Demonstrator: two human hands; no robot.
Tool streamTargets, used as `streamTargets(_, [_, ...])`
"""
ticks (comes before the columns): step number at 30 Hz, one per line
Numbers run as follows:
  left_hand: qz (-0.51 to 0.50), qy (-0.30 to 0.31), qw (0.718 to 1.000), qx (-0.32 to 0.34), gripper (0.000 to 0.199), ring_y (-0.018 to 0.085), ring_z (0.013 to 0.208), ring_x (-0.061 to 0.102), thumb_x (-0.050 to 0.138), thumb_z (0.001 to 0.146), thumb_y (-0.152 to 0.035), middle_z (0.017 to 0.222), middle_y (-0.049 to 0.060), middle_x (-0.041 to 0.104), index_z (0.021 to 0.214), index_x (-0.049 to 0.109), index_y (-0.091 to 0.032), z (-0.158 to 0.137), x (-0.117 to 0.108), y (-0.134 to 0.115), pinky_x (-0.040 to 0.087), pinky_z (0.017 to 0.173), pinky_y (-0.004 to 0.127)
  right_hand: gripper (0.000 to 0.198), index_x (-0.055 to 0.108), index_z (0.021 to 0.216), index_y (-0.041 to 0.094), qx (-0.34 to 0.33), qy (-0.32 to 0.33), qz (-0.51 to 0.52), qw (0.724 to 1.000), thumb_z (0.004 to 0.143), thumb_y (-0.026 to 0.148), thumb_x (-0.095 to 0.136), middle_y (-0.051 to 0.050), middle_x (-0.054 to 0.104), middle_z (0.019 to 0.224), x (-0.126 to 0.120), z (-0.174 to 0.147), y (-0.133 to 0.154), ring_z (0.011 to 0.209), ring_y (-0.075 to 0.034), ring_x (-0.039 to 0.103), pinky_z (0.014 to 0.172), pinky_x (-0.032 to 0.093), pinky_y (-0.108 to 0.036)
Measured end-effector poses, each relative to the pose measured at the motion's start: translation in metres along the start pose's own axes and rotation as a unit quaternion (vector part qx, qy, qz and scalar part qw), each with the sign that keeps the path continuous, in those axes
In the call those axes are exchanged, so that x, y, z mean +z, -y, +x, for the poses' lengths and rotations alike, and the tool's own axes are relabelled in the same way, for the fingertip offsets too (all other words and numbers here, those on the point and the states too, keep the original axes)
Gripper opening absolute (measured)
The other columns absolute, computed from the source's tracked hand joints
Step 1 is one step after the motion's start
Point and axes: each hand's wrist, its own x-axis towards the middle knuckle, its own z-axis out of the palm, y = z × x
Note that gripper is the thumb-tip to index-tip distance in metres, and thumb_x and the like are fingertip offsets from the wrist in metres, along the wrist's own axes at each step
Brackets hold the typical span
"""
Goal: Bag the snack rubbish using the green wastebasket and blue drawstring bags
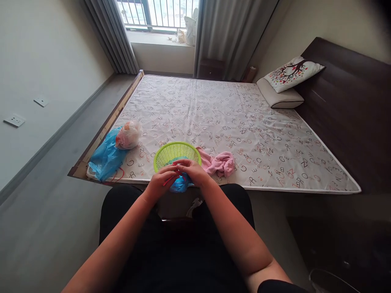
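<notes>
Left hand (162, 179) and right hand (194, 171) pinch red string (166, 181) above a blue bag (180, 186). The green basket (174, 149) (pink cloth (222, 163) beside it) sits at the mattress's (210, 114) near edge.

1. The left hand (161, 182) and right hand (193, 170) partly hide a thin red strand (170, 180).
2. The near rim of the green basket (165, 154) is hidden behind them.
3. Clear bag (132, 132): contents too blurred to tell.
4. Headboard (351, 85): cut off at right.

Hands (193, 170), 2; green basket (163, 154), 1; mattress (210, 108), 1; pillows (288, 75), 2; headboard (351, 89), 1; curtains (230, 34), 2; wall plates (14, 120), 2.
</notes>
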Motion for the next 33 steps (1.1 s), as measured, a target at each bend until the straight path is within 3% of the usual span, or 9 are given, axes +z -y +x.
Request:
streamTargets(5, [-0.015, -0.012, 1.000, -0.004, 0.014, 0.031, 0.132, 0.066, 0.074, 0.095, -0.035, 0.134, 0.013, 0.074, 0.098, 0.085, -0.028, -0.005, 0.006, 0.003, 0.047, 0.118, 0.056, 0.049, 0.081, 0.095, 0.018, 0.027, -0.026, 0.030, 0.999, 0.058, 0.046, 0.098, -0.002, 0.078, 0.087, -0.005, 0.005, 0.000, 0.075, -0.013, 0.069, 0.070, 0.055, -0.025])
streamTargets(9, [-0.016, -0.078, 0.996, -0.051, 0.013, 0.031, 0.133, 0.064, 0.077, 0.092, -0.039, 0.139, 0.011, 0.071, 0.093, 0.085, -0.028, -0.009, 0.005, 0.004, 0.047, 0.119, 0.055, 0.047, 0.077, 0.086, 0.016, 0.005, -0.077, 0.063, 0.995, 0.055, 0.043, 0.100, 0.002, 0.072, 0.074, -0.024, 0.012, 0.004, 0.064, -0.009, 0.063, 0.063, 0.051, -0.023])
streamTargets(15, [-0.006, -0.193, 0.968, -0.159, 0.024, 0.024, 0.099, 0.071, 0.070, 0.094, -0.046, 0.097, 0.007, 0.078, 0.087, 0.080, -0.024, -0.031, -0.015, 0.026, 0.054, 0.100, 0.039, 0.039, 0.069, 0.083, 0.020, -0.073, -0.182, 0.190, 0.962, 0.058, 0.030, 0.098, 0.004, 0.070, 0.074, -0.079, 0.026, 0.017, 0.065, -0.009, 0.062, 0.061, 0.053, -0.020])
streamTargets(19, [0.006, -0.172, 0.951, -0.256, 0.039, 0.019, 0.069, 0.058, 0.064, 0.094, -0.053, 0.067, 0.003, 0.065, 0.074, 0.072, -0.020, -0.051, -0.031, 0.047, 0.047, 0.069, 0.029, 0.027, 0.064, 0.078, 0.021, -0.087, -0.286, 0.191, 0.935, 0.068, 0.020, 0.089, 0.005, 0.066, 0.069, -0.106, 0.027, 0.013, 0.063, -0.011, 0.063, 0.064, 0.057, -0.024])
streamTargets(23, [-0.086, -0.148, 0.937, -0.304, 0.048, 0.014, 0.057, 0.046, 0.068, 0.089, -0.062, 0.056, 0.000, 0.052, 0.069, 0.067, -0.018, -0.056, -0.042, 0.059, 0.038, 0.057, 0.026, 0.027, 0.060, 0.077, 0.023, -0.090, -0.326, 0.182, 0.923, 0.071, 0.021, 0.086, 0.007, 0.061, 0.064, -0.112, 0.027, -0.001, 0.057, -0.011, 0.060, 0.060, 0.057, -0.024])
streamTargets(29, [-0.267, -0.243, 0.865, -0.349, 0.056, 0.014, 0.065, 0.061, 0.091, 0.063, -0.065, 0.072, 0.003, 0.066, 0.075, 0.065, -0.018, -0.041, -0.050, 0.055, 0.054, 0.067, 0.028, 0.030, 0.059, 0.081, 0.022, -0.113, -0.336, 0.194, 0.915, 0.073, 0.025, 0.087, 0.008, 0.060, 0.064, -0.102, 0.022, -0.003, 0.055, -0.009, 0.057, 0.057, 0.054, -0.021])
streamTargets(33, [-0.374, -0.218, 0.831, -0.348, 0.051, 0.014, 0.068, 0.064, 0.095, 0.063, -0.057, 0.070, 0.001, 0.064, 0.073, 0.064, -0.018, -0.027, -0.053, 0.038, 0.059, 0.073, 0.031, 0.035, 0.062, 0.090, 0.023, -0.146, -0.309, 0.208, 0.917, 0.071, 0.030, 0.090, 0.006, 0.064, 0.073, -0.099, 0.009, 0.006, 0.064, -0.010, 0.062, 0.063, 0.056, -0.022])
